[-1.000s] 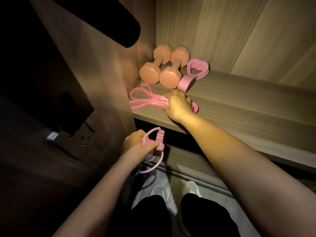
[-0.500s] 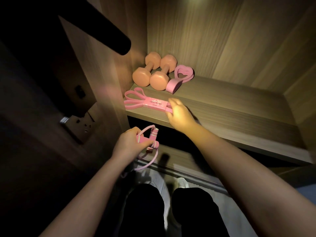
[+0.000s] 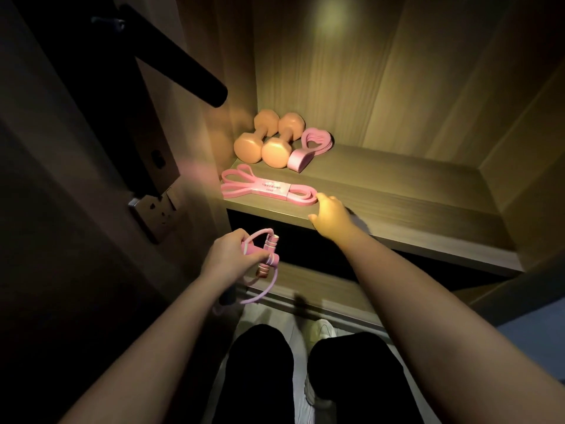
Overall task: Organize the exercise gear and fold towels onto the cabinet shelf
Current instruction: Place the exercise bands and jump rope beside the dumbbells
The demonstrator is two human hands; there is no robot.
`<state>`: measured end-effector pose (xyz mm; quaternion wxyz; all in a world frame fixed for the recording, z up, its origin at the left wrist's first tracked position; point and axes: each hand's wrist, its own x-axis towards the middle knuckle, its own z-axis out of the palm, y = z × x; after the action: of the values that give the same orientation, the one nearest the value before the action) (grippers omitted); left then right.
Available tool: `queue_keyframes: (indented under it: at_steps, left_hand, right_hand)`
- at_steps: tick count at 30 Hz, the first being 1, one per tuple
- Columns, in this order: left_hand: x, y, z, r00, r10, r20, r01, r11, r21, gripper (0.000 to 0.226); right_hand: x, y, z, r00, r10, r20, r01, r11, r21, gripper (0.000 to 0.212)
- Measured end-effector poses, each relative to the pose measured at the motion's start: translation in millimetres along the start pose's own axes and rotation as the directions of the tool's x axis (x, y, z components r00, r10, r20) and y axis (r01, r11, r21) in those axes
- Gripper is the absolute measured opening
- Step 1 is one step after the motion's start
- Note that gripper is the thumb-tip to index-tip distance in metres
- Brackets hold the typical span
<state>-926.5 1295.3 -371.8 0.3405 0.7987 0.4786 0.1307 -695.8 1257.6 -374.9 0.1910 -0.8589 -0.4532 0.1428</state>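
Note:
Two peach dumbbells [image 3: 266, 140] lie side by side at the back left of the wooden cabinet shelf [image 3: 412, 203]. A pink heart-shaped grip ring [image 3: 312, 146] leans against them on the right. In front lies a pink banded resistance band [image 3: 269, 188] near the shelf's front edge. My right hand [image 3: 331, 217] hovers at the band's right end with relaxed fingers, holding nothing. My left hand [image 3: 229, 258] is below the shelf and grips a pink jump rope [image 3: 266, 255] by its handles, with the cord looping down.
A dark door with a black lever handle [image 3: 180, 68] stands open at the left, a wall socket [image 3: 153, 214] below it. A lower shelf edge [image 3: 321, 298] runs beneath. My black trouser legs and pale shoes [image 3: 318, 328] are at the bottom.
My right hand has let go of the resistance band and drawn back to its right end. The view has shifted up and back. The left hand still holds the jump rope.

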Motion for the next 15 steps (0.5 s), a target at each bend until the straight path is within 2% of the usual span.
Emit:
queue_keyframes:
  at_steps: [8, 15]
  left_hand:
    - [38, 1, 3, 1.000, 0.001, 0.011, -0.001, 1.000, 0.022, 0.039]
    - [47, -7, 8, 1.000, 0.007, 0.019, -0.006, 1.000, -0.013, 0.039]
  right_hand:
    - [57, -8, 13, 0.993, 0.075, -0.094, -0.070, 0.996, 0.053, 0.034]
    - [65, -8, 24, 0.991, 0.038, -0.125, -0.037, 0.999, 0.014, 0.038]
